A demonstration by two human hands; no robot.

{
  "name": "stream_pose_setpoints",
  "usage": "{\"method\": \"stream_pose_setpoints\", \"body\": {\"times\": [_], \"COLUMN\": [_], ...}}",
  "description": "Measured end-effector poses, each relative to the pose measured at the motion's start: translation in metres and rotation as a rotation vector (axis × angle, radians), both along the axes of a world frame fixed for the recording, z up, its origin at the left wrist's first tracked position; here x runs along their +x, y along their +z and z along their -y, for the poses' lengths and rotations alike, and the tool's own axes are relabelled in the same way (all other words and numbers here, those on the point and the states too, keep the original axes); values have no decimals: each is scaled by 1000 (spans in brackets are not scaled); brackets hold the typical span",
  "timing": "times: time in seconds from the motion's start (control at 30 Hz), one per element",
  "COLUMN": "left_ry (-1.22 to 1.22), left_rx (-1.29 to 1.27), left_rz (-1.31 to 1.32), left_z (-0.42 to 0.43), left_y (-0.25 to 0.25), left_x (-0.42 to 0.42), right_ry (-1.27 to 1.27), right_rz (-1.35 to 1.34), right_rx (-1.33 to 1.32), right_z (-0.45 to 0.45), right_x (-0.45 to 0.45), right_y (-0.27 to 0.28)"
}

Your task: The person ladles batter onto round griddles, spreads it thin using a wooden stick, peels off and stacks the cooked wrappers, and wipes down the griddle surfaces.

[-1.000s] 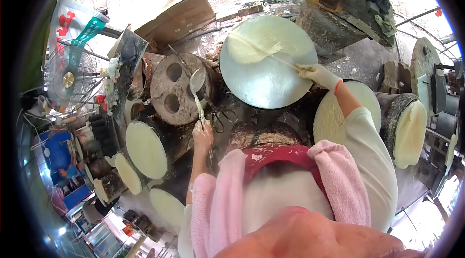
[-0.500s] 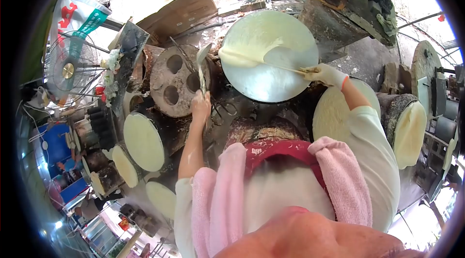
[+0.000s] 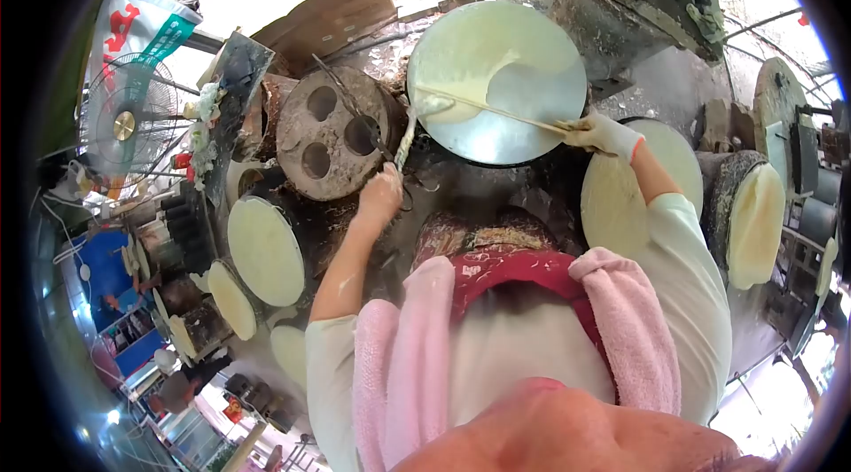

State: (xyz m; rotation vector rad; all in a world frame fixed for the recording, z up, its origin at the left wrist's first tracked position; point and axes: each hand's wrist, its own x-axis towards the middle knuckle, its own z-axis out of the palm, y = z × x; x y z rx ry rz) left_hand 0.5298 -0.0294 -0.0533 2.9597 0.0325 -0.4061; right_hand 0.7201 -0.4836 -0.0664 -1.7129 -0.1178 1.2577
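Observation:
My left hand (image 3: 381,193) is closed around the batter-coated handle of a ladle (image 3: 404,146). The ladle's bowl is at the left edge of a large round griddle (image 3: 539,122), near the spreader's far end. In a pale glove, my right hand (image 3: 603,135) grips a thin wooden batter spreader (image 3: 514,115) that reaches leftward across the griddle. Pale batter (image 3: 461,42) covers the griddle's upper and left parts. Bare shiny metal shows at its lower right. Whether the spreader's tip touches the ladle, I cannot tell.
Left of the griddle stands a round stove block (image 3: 341,153) with three holes, a metal rod (image 3: 341,95) across it. More batter-covered griddles (image 3: 266,250) are at the left, and another griddle (image 3: 638,197) lies below my right forearm. A fan (image 3: 124,126) stands far left.
The ladle has swung right, its bowl now at the griddle's left edge. My left hand moved slightly right and down. The spreader's far end has shifted, and batter covers more of the left side.

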Motion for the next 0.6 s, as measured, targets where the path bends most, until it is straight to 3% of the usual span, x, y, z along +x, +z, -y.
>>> {"method": "stream_pose_setpoints", "body": {"times": [0.1, 0.17, 0.2, 0.23, 0.33, 0.37, 0.43, 0.53, 0.6], "left_ry": [-34, -88, -237, -386, -130, -140, 4, 458, 517], "left_rx": [-93, -254, -312, -372, -652, -592, -708, -1391, -1379], "left_rz": [-73, -67, 102, 272, 268, 331, 499, 195, 127], "left_z": [21, 23, 15, 6, -14, -31, -58, -98, -111], "left_y": [-6, -23, -33, -41, 32, 35, 44, 22, 21], "left_x": [-31, -42, -39, -35, -23, -23, -25, -25, -34], "right_ry": [-94, -474, -665, -784, -801, -815, -932, -1032, -1039], "right_rz": [5, -138, -446, -449, -339, -268, -284, -130, -5], "right_rx": [-172, -1, 241, 302, 332, 345, 339, 140, -75], "right_z": [0, -4, -15, -49, -130, -167, -249, -345, -366], "right_x": [-56, -114, -138, -160, -175, -173, -163, -152, -150], "right_y": [77, 50, 34, 36, 12, 0, 9, -19, -50]}}
